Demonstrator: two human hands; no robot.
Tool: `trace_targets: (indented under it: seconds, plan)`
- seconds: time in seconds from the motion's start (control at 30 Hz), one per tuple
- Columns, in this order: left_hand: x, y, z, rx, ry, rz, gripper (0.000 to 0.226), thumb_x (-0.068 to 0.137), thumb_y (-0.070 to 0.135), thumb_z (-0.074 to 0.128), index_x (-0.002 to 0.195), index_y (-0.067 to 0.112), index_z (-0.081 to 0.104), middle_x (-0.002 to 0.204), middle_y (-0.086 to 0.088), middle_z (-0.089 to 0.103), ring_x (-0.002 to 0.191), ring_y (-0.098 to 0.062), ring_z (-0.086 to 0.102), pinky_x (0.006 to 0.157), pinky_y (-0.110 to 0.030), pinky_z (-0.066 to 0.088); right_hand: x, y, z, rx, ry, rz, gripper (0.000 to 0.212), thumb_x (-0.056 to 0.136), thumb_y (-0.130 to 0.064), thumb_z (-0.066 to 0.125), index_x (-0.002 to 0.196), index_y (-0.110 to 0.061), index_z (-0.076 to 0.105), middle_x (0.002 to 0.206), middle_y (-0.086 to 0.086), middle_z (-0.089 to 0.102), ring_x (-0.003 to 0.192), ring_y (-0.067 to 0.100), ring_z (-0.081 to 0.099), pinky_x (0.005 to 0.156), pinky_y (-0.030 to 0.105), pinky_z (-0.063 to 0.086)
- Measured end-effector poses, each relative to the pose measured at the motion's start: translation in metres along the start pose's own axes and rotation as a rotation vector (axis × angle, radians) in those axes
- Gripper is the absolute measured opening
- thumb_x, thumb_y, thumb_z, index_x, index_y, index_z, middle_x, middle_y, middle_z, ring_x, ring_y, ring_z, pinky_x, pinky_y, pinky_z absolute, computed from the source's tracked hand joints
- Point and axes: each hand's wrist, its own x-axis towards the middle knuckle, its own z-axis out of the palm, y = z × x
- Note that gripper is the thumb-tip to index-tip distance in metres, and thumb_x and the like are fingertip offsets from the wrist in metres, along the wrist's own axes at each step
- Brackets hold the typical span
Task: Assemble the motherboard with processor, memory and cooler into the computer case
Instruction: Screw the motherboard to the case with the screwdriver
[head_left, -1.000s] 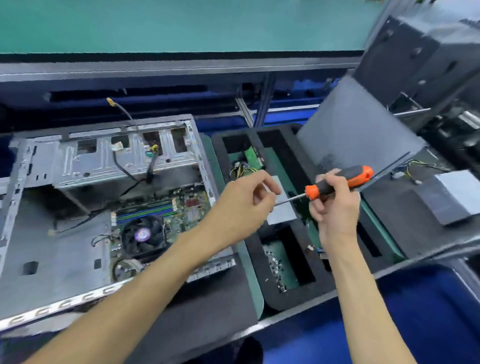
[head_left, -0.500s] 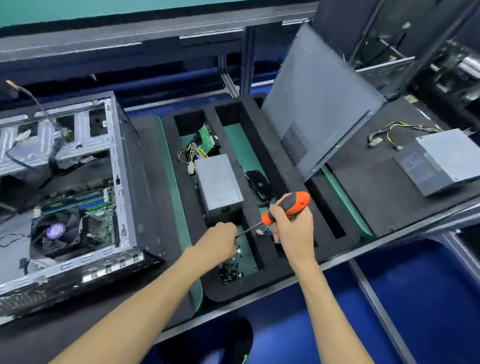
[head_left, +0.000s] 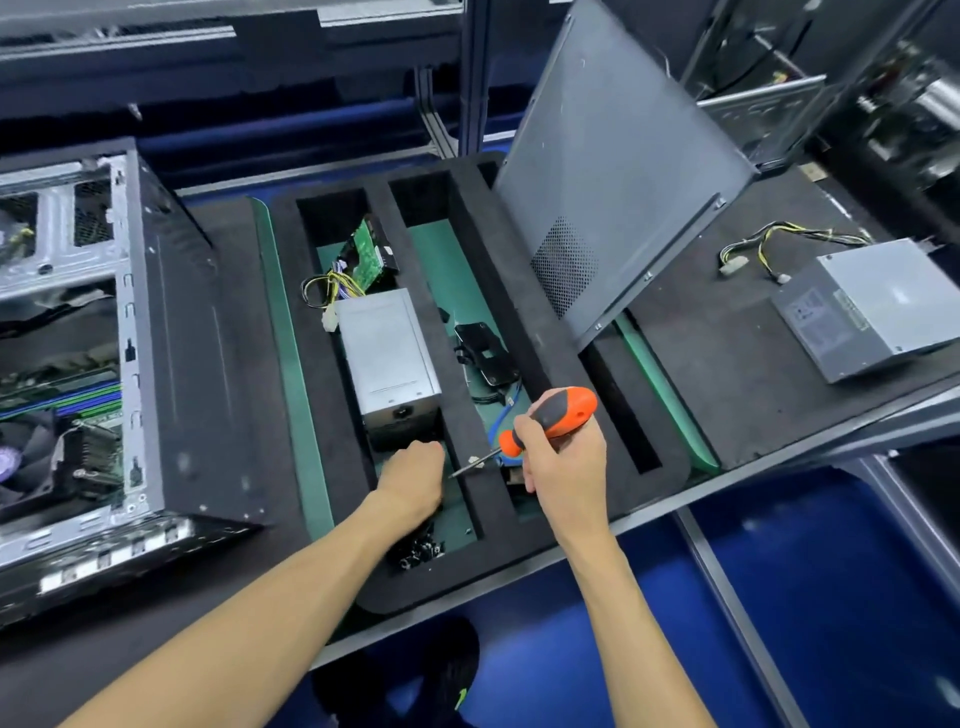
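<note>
Far out to the left of the left hand (head_left: 413, 480), the open computer case (head_left: 130, 364) lies on the black tabletop (head_left: 753, 374), with the motherboard (head_left: 62, 395) inside it and the cooler (head_left: 26, 457) fan seated on the board, both partly cut off by the frame edge. That left hand reaches down into the near end of a slot in the black foam tray (head_left: 322, 415), fingers curled under and out of sight, so I cannot tell whether they hold anything; a pile of small dark screws (head_left: 421, 551) lies just below its wrist, and a grey power supply (head_left: 387, 358) sits in the same slot just beyond its knuckles. Just right of it, apart from it, the right hand (head_left: 563, 460) grips the orange and black handle of a screwdriver (head_left: 550, 415), whose tip points toward the left hand. Beyond the right hand a grey side panel (head_left: 613, 171) leans tilted in the tray, and well off to its right a second power supply (head_left: 872, 306) rests on the tabletop.
</note>
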Motion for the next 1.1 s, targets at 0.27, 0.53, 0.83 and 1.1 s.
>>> trace_targets:
  seconds: [0.27,0.53,0.83,1.1]
  plan:
    - [-0.011,-0.002,-0.030,-0.173,-0.005,-0.041,0.012,0.082,0.011,0.065,0.080,0.008,0.054,0.083,-0.011,0.064,0.077,-0.030,0.062,0.064,-0.032,0.047,0.008,-0.008,0.000,0.172,0.069,0.092,0.015,0.082,-0.017,0.063,0.069,-0.024,0.057,0.052,0.005,0.050,0.037,0.016,0.040,0.041,0.024,0.035]
    - [-0.065,-0.016,-0.095,-1.203,0.040,-0.111,0.005,0.077,-0.002,0.076,0.076,0.002,0.073,0.067,-0.014,0.071,0.061,-0.021,0.069,0.070,-0.033,0.060,0.026,-0.038,0.018,0.687,0.181,0.226,0.014,0.090,-0.015,0.053,0.076,-0.014,0.048,0.067,0.001,0.053,0.042,0.013,0.037,0.035,0.022,0.028]
    - [-0.136,-0.067,-0.166,-1.795,0.171,-0.052,0.020,0.079,0.009,0.077,0.095,-0.003,0.077,0.092,-0.019,0.073,0.079,-0.021,0.071,0.073,-0.027,0.058,0.019,-0.089,0.083,0.830,0.095,0.237,0.018,0.097,-0.013,0.044,0.080,-0.016,0.044,0.068,0.000,0.053,0.040,0.012,0.035,0.034,0.020,0.027]
    - [-0.190,-0.131,-0.186,-1.894,0.252,0.090,0.026,0.076,0.010,0.078,0.099,-0.001,0.077,0.094,-0.015,0.073,0.083,-0.019,0.072,0.076,-0.024,0.057,-0.008,-0.123,0.157,0.828,0.008,0.186,0.020,0.097,-0.013,0.044,0.077,-0.017,0.046,0.069,0.001,0.055,0.041,0.012,0.036,0.034,0.020,0.029]
